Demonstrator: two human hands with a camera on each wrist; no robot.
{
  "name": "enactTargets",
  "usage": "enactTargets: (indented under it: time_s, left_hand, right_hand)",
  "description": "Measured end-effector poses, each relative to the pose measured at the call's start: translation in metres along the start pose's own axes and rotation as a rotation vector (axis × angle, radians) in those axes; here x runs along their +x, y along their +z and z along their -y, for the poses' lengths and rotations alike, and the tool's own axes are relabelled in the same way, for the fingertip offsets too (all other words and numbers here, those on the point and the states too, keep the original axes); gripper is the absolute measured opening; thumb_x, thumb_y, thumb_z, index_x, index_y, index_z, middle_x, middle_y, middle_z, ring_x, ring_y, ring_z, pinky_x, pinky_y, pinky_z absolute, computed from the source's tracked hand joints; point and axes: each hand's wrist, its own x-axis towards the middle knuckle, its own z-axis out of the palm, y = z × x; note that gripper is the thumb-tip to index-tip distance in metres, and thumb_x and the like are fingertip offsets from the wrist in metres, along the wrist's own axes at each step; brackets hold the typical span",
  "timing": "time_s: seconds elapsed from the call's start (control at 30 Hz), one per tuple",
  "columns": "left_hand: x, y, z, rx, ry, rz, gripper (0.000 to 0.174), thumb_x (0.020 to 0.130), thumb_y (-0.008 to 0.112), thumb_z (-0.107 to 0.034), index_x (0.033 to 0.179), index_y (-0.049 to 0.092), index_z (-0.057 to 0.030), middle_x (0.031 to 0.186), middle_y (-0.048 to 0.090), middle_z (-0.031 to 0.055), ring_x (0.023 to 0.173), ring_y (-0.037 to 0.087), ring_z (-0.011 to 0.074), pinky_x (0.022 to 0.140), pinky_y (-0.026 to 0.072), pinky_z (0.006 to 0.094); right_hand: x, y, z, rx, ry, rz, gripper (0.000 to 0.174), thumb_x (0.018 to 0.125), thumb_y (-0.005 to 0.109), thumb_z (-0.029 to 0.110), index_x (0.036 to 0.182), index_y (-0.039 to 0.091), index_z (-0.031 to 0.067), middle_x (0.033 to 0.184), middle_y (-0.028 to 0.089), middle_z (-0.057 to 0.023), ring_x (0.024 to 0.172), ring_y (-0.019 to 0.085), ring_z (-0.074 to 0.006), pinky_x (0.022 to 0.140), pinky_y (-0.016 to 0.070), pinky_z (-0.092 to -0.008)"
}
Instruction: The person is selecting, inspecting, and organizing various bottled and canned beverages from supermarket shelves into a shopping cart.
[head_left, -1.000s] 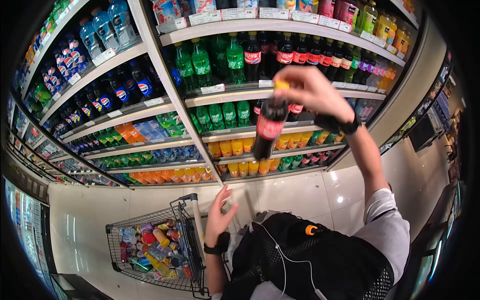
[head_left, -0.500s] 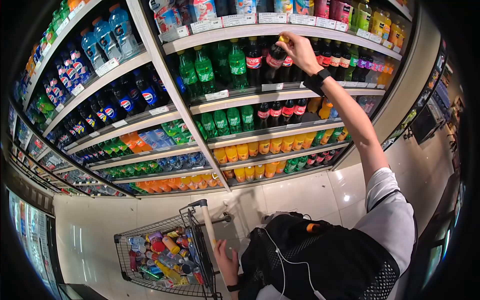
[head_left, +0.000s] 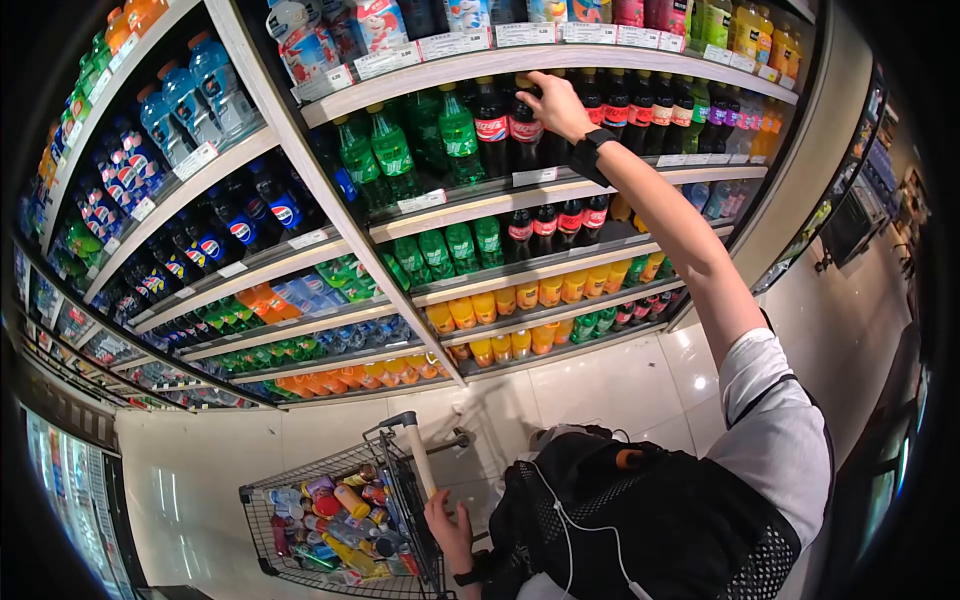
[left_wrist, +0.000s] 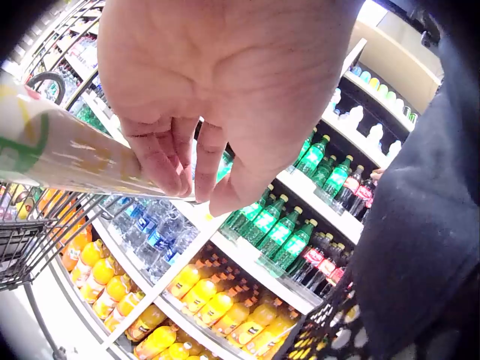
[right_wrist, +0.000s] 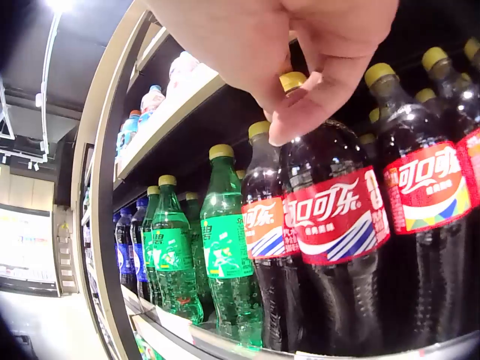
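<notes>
My right hand (head_left: 562,108) pinches the yellow cap of a cola bottle (head_left: 526,132), which stands in the front row of a shelf. In the right wrist view, thumb and fingers close round the neck of that bottle (right_wrist: 337,217), and its red label faces out. Another cola bottle (right_wrist: 262,217) is right beside it, then green soda bottles (right_wrist: 226,247). Down by the pale handle (head_left: 420,462) of a shopping cart, my left hand (head_left: 450,530) is held with relaxed fingers. The left wrist view has its fingertips hanging beside the handle (left_wrist: 67,150), holding nothing.
The wire cart (head_left: 262,530) carries a heap of mixed bottles and packs. Over the cola row runs a higher shelf edge (head_left: 560,58) with price tags. Lower shelves bear orange drinks (head_left: 550,292). An upright post (head_left: 330,200) divides the shelving.
My right hand carried the cola bottle from mid-air up to the shelf, where it went from tilted to upright in the row. My left hand came down beside the cart handle.
</notes>
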Motion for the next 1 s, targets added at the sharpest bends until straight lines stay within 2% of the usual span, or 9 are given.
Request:
enactTargets:
  time_s: [0.17,0.27,0.37,0.5,0.53,0.6,0.67,0.83,1.0]
  left_hand:
    - [-0.004,0.015,0.000,-0.035,-0.010,-0.051,0.027,0.080,0.062,0.000,0.107,0.060,-0.0012,0.102,0.054,0.0137,0.085,0.057,0.0267,0.068,0.0473,0.0333]
    - [0.001,0.010,-0.002,-0.058,-0.074,-0.043,0.024,0.081,0.061,0.000,0.104,0.061,-0.0005,0.099,0.055,0.0131,0.082,0.058,0.0261,0.066,0.0482,0.0319]
    - [0.014,0.004,0.009,-0.031,-0.111,-0.060,0.027,0.079,0.062,-0.001,0.106,0.060,-0.0022,0.101,0.059,0.0147,0.090,0.059,0.0309,0.070,0.0501,0.0351]
    - [0.030,-0.048,0.091,-0.171,-0.055,-0.066,0.029,0.080,0.062,-0.003,0.109,0.058,-0.0011,0.101,0.058,0.0173,0.094,0.059,0.0343,0.080,0.0492,0.0382]
    - [0.030,-0.075,0.122,-0.124,-0.053,-0.068,0.034,0.079,0.062,-0.002,0.112,0.056,-0.0012,0.104,0.057,0.0178,0.097,0.058,0.0354,0.084,0.0480,0.0391]
    - [-0.005,-0.118,0.187,-0.089,-0.121,-0.140,0.041,0.078,0.062,-0.001,0.118,0.053,-0.0024,0.112,0.054,0.0175,0.106,0.053,0.0363,0.092,0.0443,0.0410]
    - [-0.048,-0.153,0.244,0.020,-0.193,-0.228,0.050,0.076,0.066,-0.005,0.124,0.050,-0.0028,0.117,0.052,0.0174,0.110,0.050,0.0360,0.094,0.0420,0.0417]
    - [-0.124,-0.151,0.314,0.269,-0.467,-0.149,0.073,0.072,0.072,-0.020,0.135,0.038,-0.0058,0.114,0.055,0.0151,0.105,0.054,0.0335,0.086,0.0443,0.0433]
    - [-0.166,-0.161,0.348,0.217,-0.649,-0.188,0.039,0.077,0.069,-0.025,0.108,0.051,-0.0070,0.089,0.062,0.0132,0.082,0.062,0.0330,0.068,0.0488,0.0453]
  right_hand:
    - [0.007,0.019,-0.022,-0.149,0.218,0.213,0.033,0.085,0.067,0.022,0.098,0.055,-0.0061,0.089,0.063,-0.0297,0.089,0.063,-0.0418,0.079,0.0498,-0.0485]
    - [0.013,0.026,-0.025,-0.043,0.281,0.289,0.034,0.088,0.065,0.018,0.097,0.050,-0.0106,0.065,0.062,-0.0231,0.055,0.066,-0.0307,0.054,0.0523,-0.0401]
    - [0.020,0.034,-0.006,0.017,0.393,0.344,0.029,0.087,0.064,0.018,0.094,0.056,-0.0090,0.084,0.064,-0.0310,0.080,0.067,-0.0397,0.075,0.0522,-0.0468]
    - [-0.010,0.104,0.046,-0.323,-0.036,0.076,0.035,0.083,0.066,0.025,0.100,0.057,-0.0039,0.097,0.060,-0.0280,0.086,0.061,-0.0445,0.075,0.0501,-0.0497]
    - [-0.028,0.117,0.096,-0.260,-0.080,0.029,0.039,0.085,0.062,0.019,0.118,0.055,-0.0006,0.102,0.061,-0.0249,0.086,0.062,-0.0425,0.073,0.0503,-0.0486]
    - [-0.105,0.110,0.238,0.095,0.188,0.129,0.052,0.087,0.053,0.006,0.138,0.045,0.0089,0.111,0.065,-0.0127,0.073,0.059,-0.0138,0.065,0.0487,-0.0290]
    - [-0.198,0.165,0.258,0.465,0.001,-0.197,0.036,0.087,0.049,0.001,0.122,0.057,0.0047,0.101,0.064,-0.0072,0.067,0.051,-0.0077,0.060,0.0437,-0.0223]
    - [-0.418,0.263,0.435,0.572,0.054,0.846,0.028,0.085,0.054,0.004,0.112,0.061,0.0052,0.100,0.063,-0.0101,0.080,0.061,-0.0186,0.073,0.0491,-0.0286]
    - [-0.528,0.314,0.550,0.638,-0.453,1.156,0.043,0.085,0.061,0.012,0.127,0.054,0.0105,0.133,0.048,-0.0142,0.127,0.040,-0.0346,0.106,0.0358,-0.0412]
